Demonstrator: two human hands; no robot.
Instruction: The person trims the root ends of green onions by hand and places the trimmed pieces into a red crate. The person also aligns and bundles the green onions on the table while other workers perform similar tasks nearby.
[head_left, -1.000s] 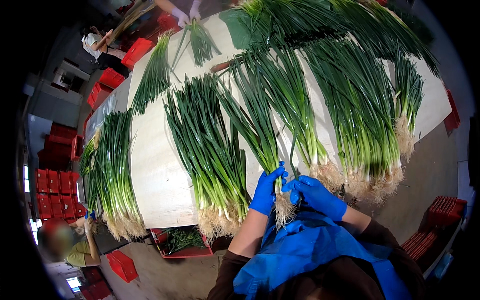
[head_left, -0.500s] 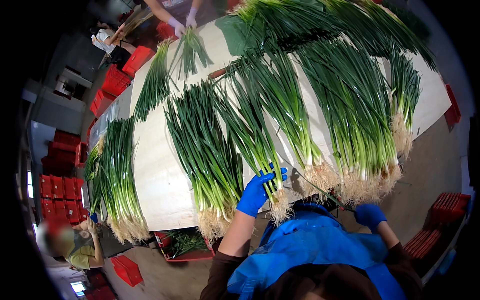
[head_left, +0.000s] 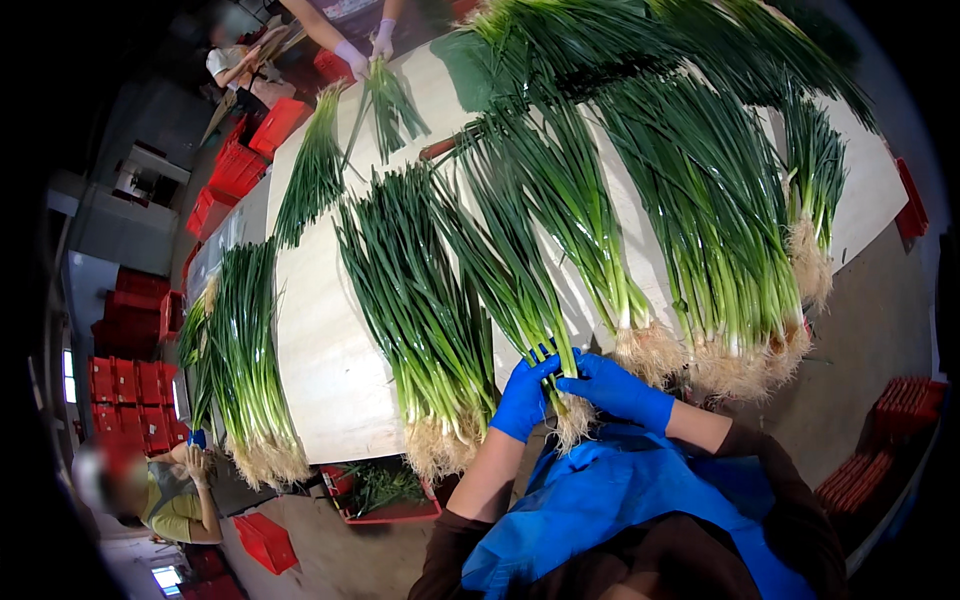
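A small bunch of spring onions (head_left: 520, 290) lies with its leaves on the table and its pale roots hanging over the near edge. My blue-gloved left hand (head_left: 524, 396) is wrapped round the white stalks just above the roots. From the other side, my blue-gloved right hand (head_left: 622, 390) pinches the same stalks, its fingertips close to those of the left. A thicker pile of spring onions (head_left: 425, 330) lies to the left of my hands. More spring onions (head_left: 610, 260) lie just to the right, roots toward me.
Large heaps of spring onions (head_left: 720, 230) cover the table's right and far parts. Across the table (head_left: 325, 350), a co-worker's gloved hands (head_left: 362, 62) hold a small bunch. Another person (head_left: 175, 490) stands at the left. A red crate (head_left: 385, 510) with green trimmings sits below the near edge.
My right hand has come in from the lower right, where it held a long thin green leaf, to the stalks. That leaf no longer shows. My left hand keeps its grip.
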